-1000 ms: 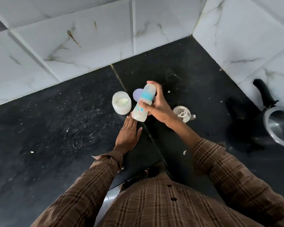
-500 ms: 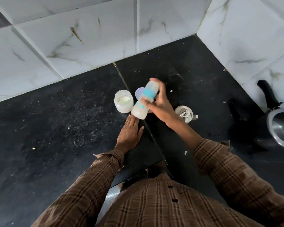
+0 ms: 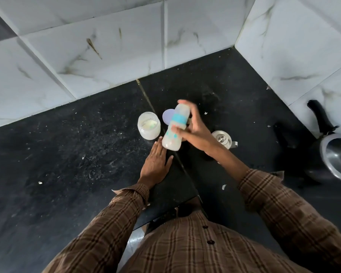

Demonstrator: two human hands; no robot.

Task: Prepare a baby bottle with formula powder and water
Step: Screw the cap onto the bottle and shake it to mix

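Left hand [image 3: 156, 164]: flat, fingers straight, on the dark desk [image 3: 67, 154]. Right hand [image 3: 193, 131]: clamped round the baby bottle [image 3: 174, 129], held tilted above the desk; milky fill. I judge this the shaking step: grip firm, cap end covered. Beyond: open powder jar [image 3: 149, 126]. Bottle top blurred; seal unverifiable.

Open jar [image 3: 149, 126], lid [image 3: 168, 119], steel pot [image 3: 223, 139] around bottle [image 3: 175, 129].
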